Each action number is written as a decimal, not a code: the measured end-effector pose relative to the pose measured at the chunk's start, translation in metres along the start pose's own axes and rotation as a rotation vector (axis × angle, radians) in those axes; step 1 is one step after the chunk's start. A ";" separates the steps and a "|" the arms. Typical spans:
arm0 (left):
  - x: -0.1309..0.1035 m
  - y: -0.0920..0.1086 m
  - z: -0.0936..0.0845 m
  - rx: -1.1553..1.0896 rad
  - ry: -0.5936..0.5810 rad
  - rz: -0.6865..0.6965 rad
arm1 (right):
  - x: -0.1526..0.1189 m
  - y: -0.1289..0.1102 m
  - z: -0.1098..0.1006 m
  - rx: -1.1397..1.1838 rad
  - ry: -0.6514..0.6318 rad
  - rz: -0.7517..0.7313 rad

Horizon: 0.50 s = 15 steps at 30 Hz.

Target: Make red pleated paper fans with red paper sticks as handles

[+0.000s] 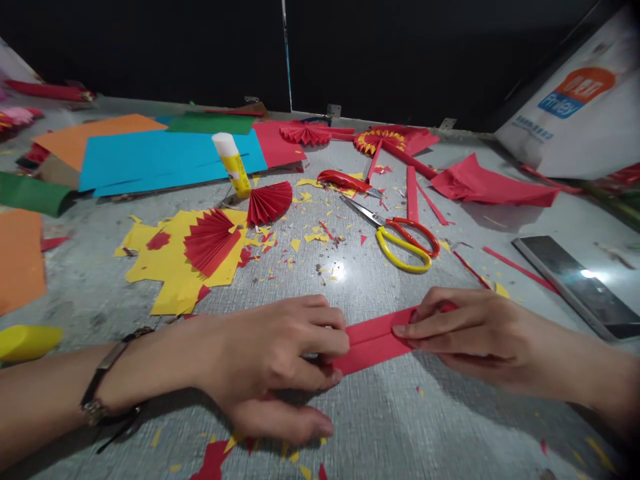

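Note:
Between my hands lies a folded strip of red paper [376, 339] with a lengthwise crease, low on the grey table. My left hand [283, 353] presses its fingertips on the strip's left end, the thumb apart from it. At the right end, my right hand [467, 330] pinches the strip between thumb and fingers. Beyond the hands rest scissors [407, 243] with one red and one yellow handle. To their left are two pleated red paper fans, one [209, 243] on cut yellow paper [173, 293], the other [270, 202] beside a glue stick [233, 167].
A phone [580, 283] lies at the right. Blue paper [165, 160], orange paper [17, 260] and green paper [213, 123] spread over the left and back. A small red-handled cutting tool [345, 180] and crumpled red paper [493, 183] lie farther back. Paper scraps are scattered about.

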State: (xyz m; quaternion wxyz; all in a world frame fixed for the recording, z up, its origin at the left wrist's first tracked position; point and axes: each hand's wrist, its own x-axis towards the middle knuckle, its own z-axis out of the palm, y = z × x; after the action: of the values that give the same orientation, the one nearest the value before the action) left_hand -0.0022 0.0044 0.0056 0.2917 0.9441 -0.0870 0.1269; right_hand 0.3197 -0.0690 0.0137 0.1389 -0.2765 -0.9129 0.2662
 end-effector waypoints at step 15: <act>-0.001 0.005 -0.003 -0.339 0.141 -0.132 | 0.010 -0.023 0.015 -0.117 0.011 -0.059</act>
State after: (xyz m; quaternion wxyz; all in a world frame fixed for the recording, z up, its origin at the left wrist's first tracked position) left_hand -0.0050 0.0025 0.0102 0.4597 0.8738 -0.0243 0.1569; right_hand 0.2950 -0.0858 0.0153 0.1354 -0.2586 -0.9339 0.2065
